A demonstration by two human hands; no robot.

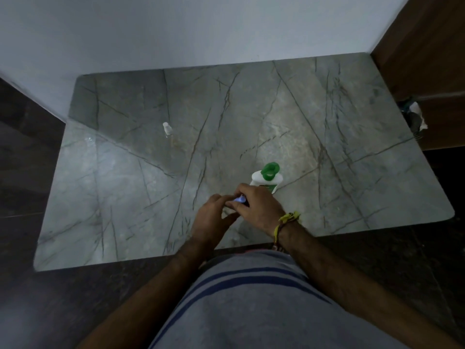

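Over the near edge of a grey marble table (151, 197), my two hands meet around a small pale blue object (239, 199). My right hand (259, 207) curls its fingers over it from the right. My left hand (214, 217) touches it from the left with its fingertips; the grip is partly hidden. Most of the small object is covered, so I cannot tell what it is. Just behind my right hand stands a white bottle with a green cap (268, 178).
A small white bottle or cap (167, 128) sits farther back on the left half of the table. A white wall runs behind. A wooden panel (427, 59) stands at the right, with a dark bundle (414, 117) at the table's right edge. Dark floor surrounds the table.
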